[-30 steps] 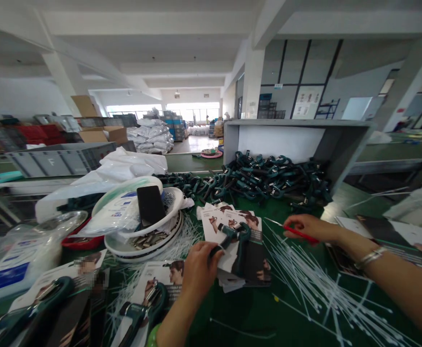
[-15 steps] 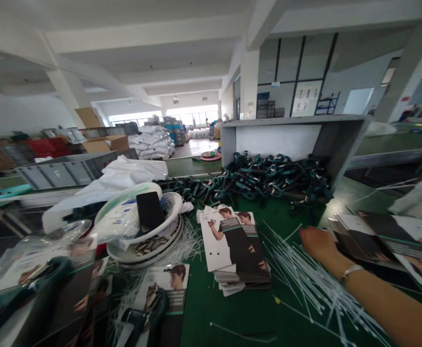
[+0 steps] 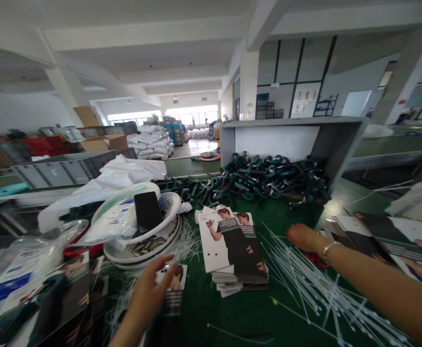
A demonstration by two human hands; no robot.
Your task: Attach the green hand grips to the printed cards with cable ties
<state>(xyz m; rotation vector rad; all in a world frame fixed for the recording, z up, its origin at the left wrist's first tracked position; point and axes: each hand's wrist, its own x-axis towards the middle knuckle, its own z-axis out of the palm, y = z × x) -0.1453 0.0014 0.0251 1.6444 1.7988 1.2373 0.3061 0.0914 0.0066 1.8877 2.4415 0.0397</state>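
Observation:
My left hand is over a printed card at the lower left, its fingers apart and nothing visible between them. My right hand has curled fingers beside the white cable ties; what it holds, if anything, is hidden. Red handles show just under my right wrist. A stack of printed cards lies between my two hands. Farther back is a pile of dark green hand grips.
White bowls with metal parts and a black phone stand at the left. More cards lie at the right. A grey open box stands behind the pile, and a grey crate is at the back left.
My left hand has come into view over the card at the lower left, where a green hand grip was visible. My right hand has moved slightly left, and red handles now show beside it.

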